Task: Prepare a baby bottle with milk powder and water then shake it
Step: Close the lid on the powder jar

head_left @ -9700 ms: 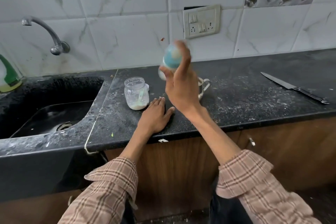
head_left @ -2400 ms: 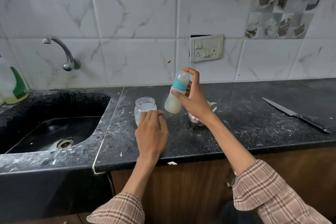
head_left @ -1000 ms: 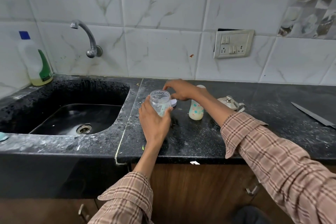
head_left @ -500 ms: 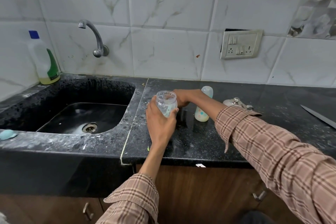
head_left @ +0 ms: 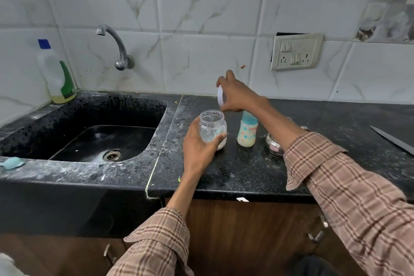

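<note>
The baby bottle (head_left: pixel 246 134), with a blue collar and pale milk inside, stands upright on the black counter (head_left: pixel 235 170). Left of it, my left hand (head_left: pixel 198 148) grips the open clear milk powder jar (head_left: pixel 211 129), which has white powder at its bottom and a small scoop inside. My right hand (head_left: pixel 239 95) holds the jar's white lid (head_left: pixel 220 96) on edge just above and behind the jar's mouth. My right forearm hides the bottle's top.
A black sink (head_left: pixel 94 139) with a wall tap (head_left: pixel 114 45) lies to the left, a dish soap bottle (head_left: pixel 57 74) at its far corner. A small steel pot (head_left: pixel 274 147) stands right of the bottle. A knife (head_left: pixel 392 141) lies at far right.
My right hand set the bottle down on the counter, picked up the white lid and raised it over the jar. My left hand took hold of the jar.
</note>
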